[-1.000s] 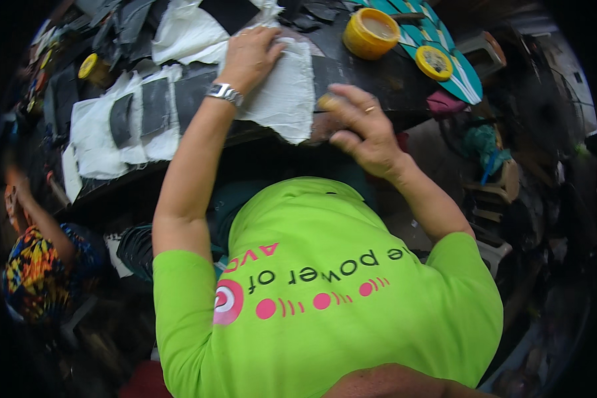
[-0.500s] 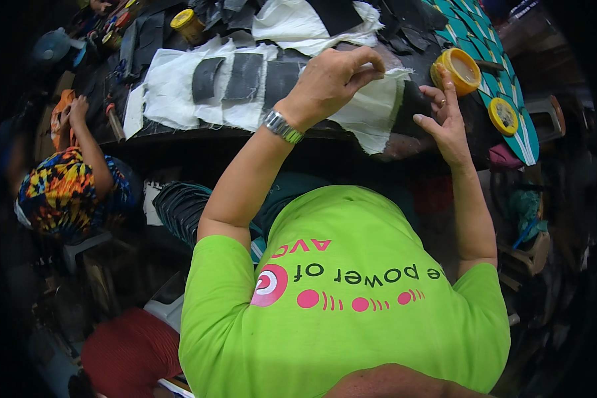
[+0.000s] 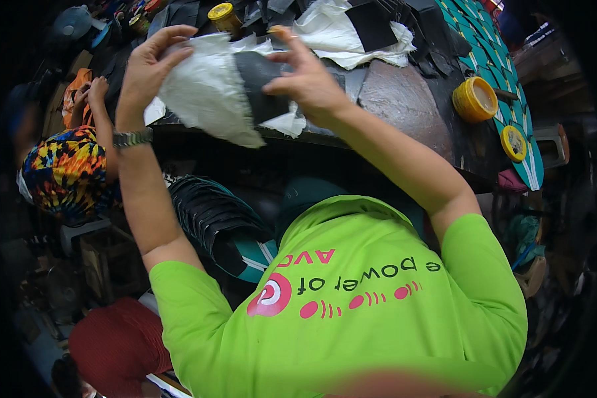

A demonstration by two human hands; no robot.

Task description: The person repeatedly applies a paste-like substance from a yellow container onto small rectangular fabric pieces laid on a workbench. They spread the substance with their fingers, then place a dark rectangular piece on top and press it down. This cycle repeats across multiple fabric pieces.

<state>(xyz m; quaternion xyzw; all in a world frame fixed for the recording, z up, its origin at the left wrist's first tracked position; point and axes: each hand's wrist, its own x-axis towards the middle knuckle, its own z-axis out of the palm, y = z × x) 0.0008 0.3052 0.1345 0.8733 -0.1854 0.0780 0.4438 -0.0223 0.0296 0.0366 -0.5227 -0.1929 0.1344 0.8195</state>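
A white cloth (image 3: 205, 93) with frayed edges hangs lifted over the table's near side at the left. My left hand (image 3: 149, 66), below which the wrist wears a metal watch, pinches the cloth's upper left edge. Against the cloth's right end lies a dark patch (image 3: 262, 83). My right hand (image 3: 312, 79) grips that patch at its right side, with the index finger raised and orange-stained at the tip. Beneath them, more white cloth (image 3: 285, 124) with dark pieces on it shows in part; the lifted cloth hides the rest.
Dark stone slab (image 3: 404, 99) lies at the table's middle. A yellow glue tub (image 3: 475, 99) and its lid (image 3: 513, 143) stand right, beside rows of green-and-black pieces (image 3: 491, 63). White cloth (image 3: 338, 30) and another yellow tub (image 3: 224, 18) lie farther back. A co-worker (image 3: 69, 186) sits left.
The white cloth with its dark patch has come off the slab and moved left in both hands. My right hand has left the glue tub's side and taken hold of the patch.
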